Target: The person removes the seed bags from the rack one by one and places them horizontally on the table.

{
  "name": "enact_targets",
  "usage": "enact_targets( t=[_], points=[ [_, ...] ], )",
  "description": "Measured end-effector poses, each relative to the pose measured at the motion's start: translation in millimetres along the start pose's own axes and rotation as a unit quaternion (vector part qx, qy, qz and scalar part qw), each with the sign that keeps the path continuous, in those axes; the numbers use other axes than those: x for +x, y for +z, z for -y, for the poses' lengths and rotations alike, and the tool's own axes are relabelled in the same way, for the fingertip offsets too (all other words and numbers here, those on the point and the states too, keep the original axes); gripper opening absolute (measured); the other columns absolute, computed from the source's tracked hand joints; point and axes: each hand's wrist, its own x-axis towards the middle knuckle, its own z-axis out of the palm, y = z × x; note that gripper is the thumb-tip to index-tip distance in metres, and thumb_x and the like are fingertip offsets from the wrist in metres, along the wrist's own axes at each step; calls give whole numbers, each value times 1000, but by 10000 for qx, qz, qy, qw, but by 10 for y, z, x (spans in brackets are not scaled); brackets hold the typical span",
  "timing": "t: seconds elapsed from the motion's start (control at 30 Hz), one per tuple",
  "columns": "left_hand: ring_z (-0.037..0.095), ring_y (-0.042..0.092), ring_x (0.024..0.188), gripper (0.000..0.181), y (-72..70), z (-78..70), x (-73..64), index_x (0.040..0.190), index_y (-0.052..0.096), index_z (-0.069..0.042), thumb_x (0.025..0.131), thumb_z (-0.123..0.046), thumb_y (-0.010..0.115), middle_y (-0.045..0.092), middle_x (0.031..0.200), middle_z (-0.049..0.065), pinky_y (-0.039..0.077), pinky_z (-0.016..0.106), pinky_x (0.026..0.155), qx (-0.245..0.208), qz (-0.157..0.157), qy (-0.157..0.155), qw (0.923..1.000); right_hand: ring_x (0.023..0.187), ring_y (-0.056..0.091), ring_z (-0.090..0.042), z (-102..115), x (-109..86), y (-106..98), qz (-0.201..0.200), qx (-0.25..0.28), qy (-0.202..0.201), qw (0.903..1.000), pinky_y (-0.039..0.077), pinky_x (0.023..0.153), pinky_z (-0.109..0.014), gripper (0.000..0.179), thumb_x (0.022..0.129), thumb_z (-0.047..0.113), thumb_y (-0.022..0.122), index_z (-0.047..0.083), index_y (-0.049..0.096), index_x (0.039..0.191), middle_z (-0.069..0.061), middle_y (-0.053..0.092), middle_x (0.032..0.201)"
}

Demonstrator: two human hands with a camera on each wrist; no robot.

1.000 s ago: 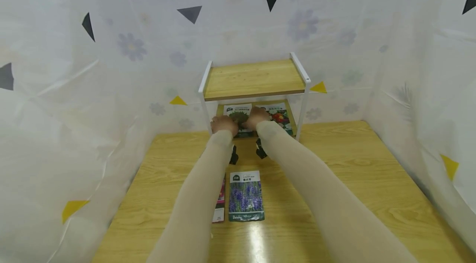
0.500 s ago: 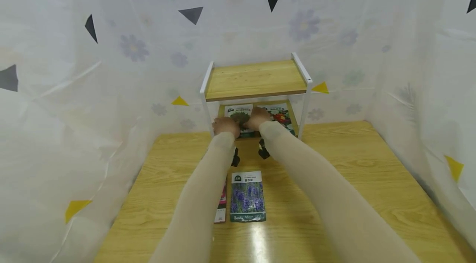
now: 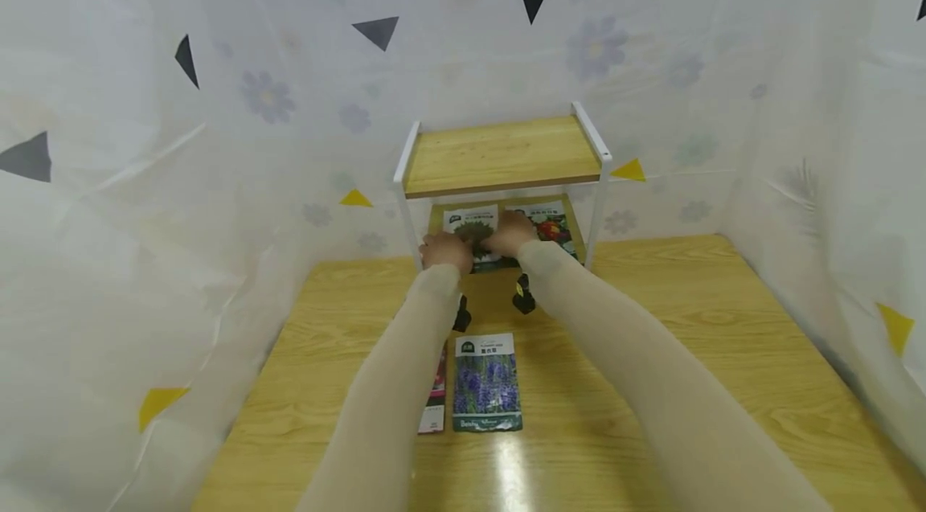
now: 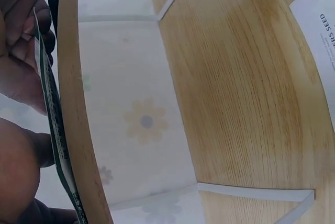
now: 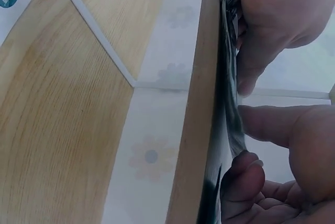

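Note:
On the lower board of the small shelf [image 3: 506, 154] lies a seed packet [image 3: 477, 216] picturing a spiky green plant. My left hand [image 3: 447, 252] pinches its left front part, thumb on top, as the left wrist view shows. The right hand [image 3: 510, 234] is at its right side, with thumb and curled forefinger [image 5: 243, 179] at the packet's edge. From the side the packet [image 4: 52, 114] runs along the wooden board edge [image 4: 73, 93], slightly bowed. To its right is a second seed packet [image 3: 553, 227] with red flowers, partly behind the right hand.
Nearer on the wooden table [image 3: 665, 319] a lavender seed packet [image 3: 487, 383] lies flat. A pinkish packet [image 3: 432, 411] beside it is mostly covered by the left forearm. White shelf posts [image 3: 596, 219] flank the hands, and the upper board overhangs behind them. A patterned sheet [image 3: 463, 38] surrounds the table.
The head view has shifted slightly, so the scene sits a little farther right. Both hands stay at the green-plant packet with only small finger movements.

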Motion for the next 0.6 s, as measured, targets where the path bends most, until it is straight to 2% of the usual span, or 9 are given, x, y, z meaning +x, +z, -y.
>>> enact_targets(
  t=[0.13, 0.27, 0.4, 0.47, 0.6],
  points=[
    [41, 43, 120, 62, 23, 35, 23, 132, 53, 4, 102, -47, 37, 47, 132, 26, 38, 48, 99, -51, 51, 96, 9999, 125, 46, -39, 0, -77, -3, -84, 69, -169, 9998, 43, 100, -47, 75, 88, 30, 66, -8, 33, 144, -24, 42, 143],
    [43, 43, 121, 63, 5, 78, -10, 131, 53, 6, 102, -48, 38, 46, 133, 28, 39, 49, 100, -304, 51, 156, 9994, 123, 48, -38, 1, -133, -4, -144, 132, -262, 9995, 44, 99, -46, 70, 90, 30, 66, -8, 38, 141, -24, 45, 140],
    [42, 47, 122, 62, -40, 117, -113, 123, 59, 8, 102, -46, 38, 54, 129, 26, 39, 48, 102, -48, -98, 542, 9985, 114, 54, -37, -6, -180, -20, -173, 150, -424, 9988, 48, 92, -46, 60, 90, 31, 65, -7, 47, 133, -23, 52, 131],
    [40, 52, 117, 61, -56, 136, -165, 118, 62, 9, 102, -45, 39, 59, 123, 25, 44, 47, 98, -26, -241, 720, 9971, 107, 57, -36, -3, -212, -40, -192, 219, -489, 9984, 49, 87, -47, 55, 89, 31, 66, -7, 51, 127, -22, 55, 124],
    [36, 62, 99, 59, -53, 184, -240, 110, 64, 9, 99, -46, 45, 63, 111, 24, 52, 45, 83, -860, -407, 718, 9929, 96, 59, -34, -2, -275, -76, -281, 291, -596, 9974, 50, 79, -46, 50, 88, 31, 68, -4, 54, 120, -19, 59, 112]
  ],
)
